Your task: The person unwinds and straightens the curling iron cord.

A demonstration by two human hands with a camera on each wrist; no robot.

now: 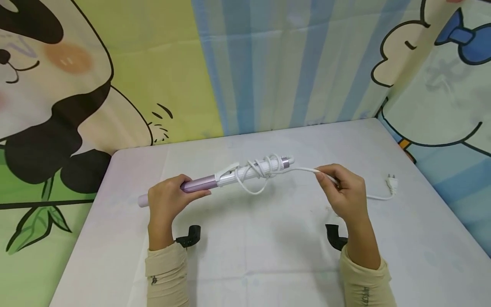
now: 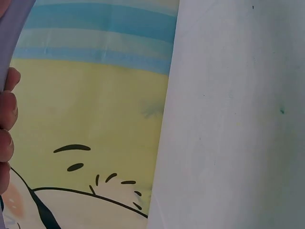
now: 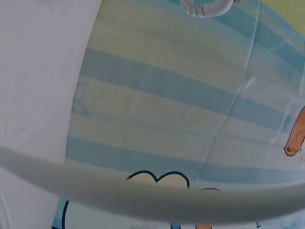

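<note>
A curling iron with a pale purple handle and white barrel is held above the table. My left hand grips the purple handle. Its white cord is wound in loops around the barrel. My right hand pinches the free stretch of cord just right of the barrel's tip. Beyond that hand the cord runs to a white plug lying on the table. In the right wrist view the cord crosses the frame as a blurred white band. Fingertips show at the left wrist view's edge.
The white table is enclosed by cartoon-printed cloth walls at the back, left and right. A panda drawing fills the left wall. Black wrist-camera mounts sit below both hands.
</note>
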